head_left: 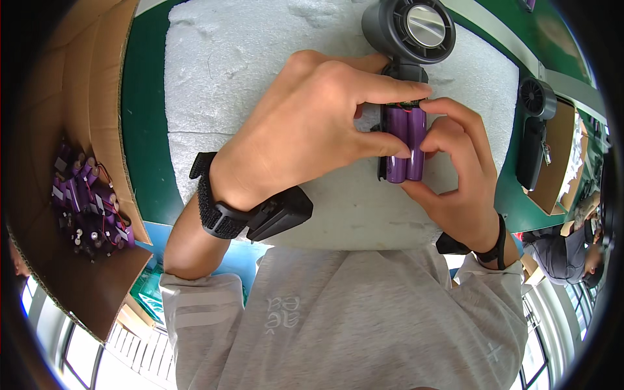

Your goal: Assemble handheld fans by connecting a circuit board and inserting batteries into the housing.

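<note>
Battery pack: two purple cylindrical cells (406, 144) joined side by side, lying on the white foam pad (260, 71) just above the frame's centre, towards 1 o'clock.
Long axis: runs 12 to 6 o'clock; the wired end, with thin red and black leads, is at 12, against the handle of the handheld fan.
Handheld fan: dark grey handheld fan (411, 29), round head at 12 o'clock of the pack, its open black handle shell beneath and beside the cells.
Left hand: left hand (305, 123) comes in from 8 o'clock; forefinger stretched over the top end of the cells, thumb pressed on their left flank, so it pinches the pack.
Right hand: right hand (455, 169) comes in from 4 o'clock; fingertips touch the right side and lower end of the cells, closed lightly round them.
Nearer hand: both touch the pack; the left covers more of it.
Obstruction: the left forefinger hides the joint between leads and handle; whether the leads are seated cannot be told.
Wrists: a black strapped device on each.
Surroundings: cardboard box of purple cells (88, 201) well apart at 9 o'clock; second dark fan (536, 127) at 3 o'clock on the green bench (146, 149); another person at the far right rim.
</note>
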Demonstrator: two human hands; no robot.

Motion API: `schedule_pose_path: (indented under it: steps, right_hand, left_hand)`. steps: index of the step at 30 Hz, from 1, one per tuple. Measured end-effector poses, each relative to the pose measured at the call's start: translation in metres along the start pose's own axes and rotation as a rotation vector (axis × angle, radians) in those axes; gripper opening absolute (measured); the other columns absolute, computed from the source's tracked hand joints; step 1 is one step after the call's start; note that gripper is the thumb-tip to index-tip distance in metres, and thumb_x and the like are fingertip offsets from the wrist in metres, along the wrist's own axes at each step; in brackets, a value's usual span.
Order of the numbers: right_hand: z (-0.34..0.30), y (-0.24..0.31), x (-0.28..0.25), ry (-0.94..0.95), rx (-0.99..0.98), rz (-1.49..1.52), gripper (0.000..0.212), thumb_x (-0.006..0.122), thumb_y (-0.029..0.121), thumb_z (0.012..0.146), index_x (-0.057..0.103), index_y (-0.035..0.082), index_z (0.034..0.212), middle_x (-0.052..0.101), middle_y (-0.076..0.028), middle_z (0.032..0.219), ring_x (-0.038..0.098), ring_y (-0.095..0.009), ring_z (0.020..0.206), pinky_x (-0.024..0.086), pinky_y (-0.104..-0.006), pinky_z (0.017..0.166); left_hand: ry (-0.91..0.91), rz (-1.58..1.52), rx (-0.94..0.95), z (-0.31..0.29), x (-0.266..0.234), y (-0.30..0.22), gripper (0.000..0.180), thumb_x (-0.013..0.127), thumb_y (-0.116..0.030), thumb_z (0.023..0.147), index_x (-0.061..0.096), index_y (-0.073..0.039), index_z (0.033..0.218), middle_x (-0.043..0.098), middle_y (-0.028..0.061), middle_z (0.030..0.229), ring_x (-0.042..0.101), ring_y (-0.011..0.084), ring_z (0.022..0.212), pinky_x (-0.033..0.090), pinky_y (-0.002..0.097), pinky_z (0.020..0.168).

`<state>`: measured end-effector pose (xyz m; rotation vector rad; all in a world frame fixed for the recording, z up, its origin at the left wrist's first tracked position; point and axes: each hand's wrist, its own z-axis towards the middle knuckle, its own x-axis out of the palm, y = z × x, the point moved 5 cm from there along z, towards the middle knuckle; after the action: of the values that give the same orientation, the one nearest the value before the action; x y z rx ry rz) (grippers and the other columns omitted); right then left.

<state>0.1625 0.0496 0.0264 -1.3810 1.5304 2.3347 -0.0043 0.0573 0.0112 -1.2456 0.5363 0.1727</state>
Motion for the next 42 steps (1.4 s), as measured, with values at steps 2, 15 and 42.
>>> schedule_pose_path:
  steps: [2, 15, 42]
  right_hand:
    - [0.003, -0.003, 0.002, 0.0, 0.027, 0.032, 0.05, 0.078, -0.009, 0.054, 0.053, 0.004, 0.094, 0.048, -0.015, 0.127, 0.059, -0.021, 0.087, 0.051, -0.0299, 0.069]
    - [0.009, 0.002, -0.002, 0.043, 0.117, 0.114, 0.062, 0.079, -0.004, 0.058, 0.056, 0.004, 0.116, 0.047, -0.013, 0.123, 0.058, -0.029, 0.099, 0.054, -0.038, 0.081]
    - [0.063, -0.018, -0.063, -0.314, -0.039, -0.399, 0.055, 0.073, 0.007, 0.076, 0.052, 0.006, 0.127, 0.053, -0.015, 0.131, 0.057, -0.034, 0.107, 0.049, -0.04, 0.088]
  left_hand:
    - [0.017, -0.005, -0.009, 0.002, 0.0, 0.002, 0.057, 0.087, -0.014, 0.057, 0.071, -0.014, 0.111, 0.067, 0.0053, 0.086, 0.054, 0.0146, 0.058, 0.044, 0.0246, 0.053]
    - [0.037, -0.101, -0.117, 0.005, -0.001, -0.001, 0.055, 0.085, -0.008, 0.059, 0.071, -0.014, 0.112, 0.067, 0.0099, 0.09, 0.058, 0.0226, 0.069, 0.049, 0.0297, 0.063]
    - [-0.227, -0.13, -0.235, 0.003, -0.022, 0.015, 0.049, 0.075, -0.003, 0.077, 0.06, -0.008, 0.124, 0.064, 0.0116, 0.111, 0.065, 0.0154, 0.078, 0.053, 0.0264, 0.067]
